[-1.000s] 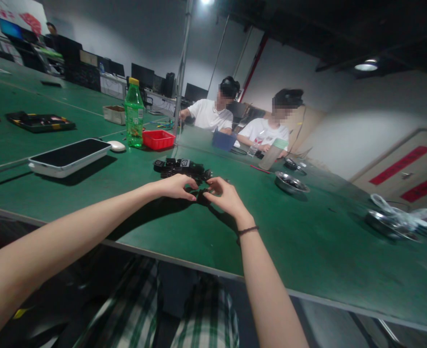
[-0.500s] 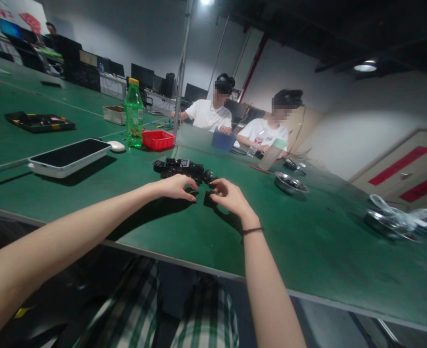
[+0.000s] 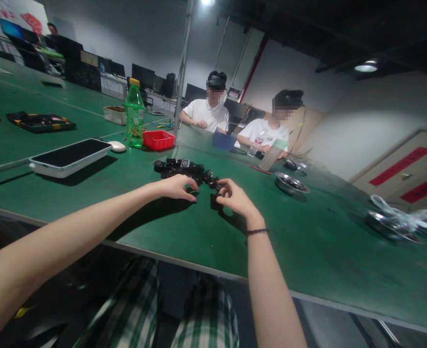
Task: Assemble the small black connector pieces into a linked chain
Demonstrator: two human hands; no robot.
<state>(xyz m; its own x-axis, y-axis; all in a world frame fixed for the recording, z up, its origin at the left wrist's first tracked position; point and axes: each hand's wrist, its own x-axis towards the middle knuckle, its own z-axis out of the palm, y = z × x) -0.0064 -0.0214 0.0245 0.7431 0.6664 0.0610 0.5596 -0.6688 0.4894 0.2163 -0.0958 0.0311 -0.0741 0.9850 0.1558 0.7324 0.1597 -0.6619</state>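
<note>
A black assembly of block-like parts (image 3: 179,166) lies on the green table, with smaller dark pieces (image 3: 209,178) at its right end. My left hand (image 3: 177,187) is at the near side of it, thumb and fingers apart in a loose curve, holding nothing that I can see. To the right, my right hand (image 3: 235,197) bends its thumb and fingers around a small black block (image 3: 215,201) just in front of the assembly's right end. The fingers partly cover that block, so whether it joins the assembly cannot be made out.
Beyond the assembly stand a red plastic tray (image 3: 159,140) and a green drink bottle (image 3: 134,116). A white-rimmed tray (image 3: 72,159) and a mouse (image 3: 117,146) lie left. Metal bowls (image 3: 291,183) sit right. Two people in white shirts (image 3: 208,116) sit opposite.
My right hand has moved slightly right, and the small black block has shifted with it. The left hand stays in place. One person opposite has straightened and turned.
</note>
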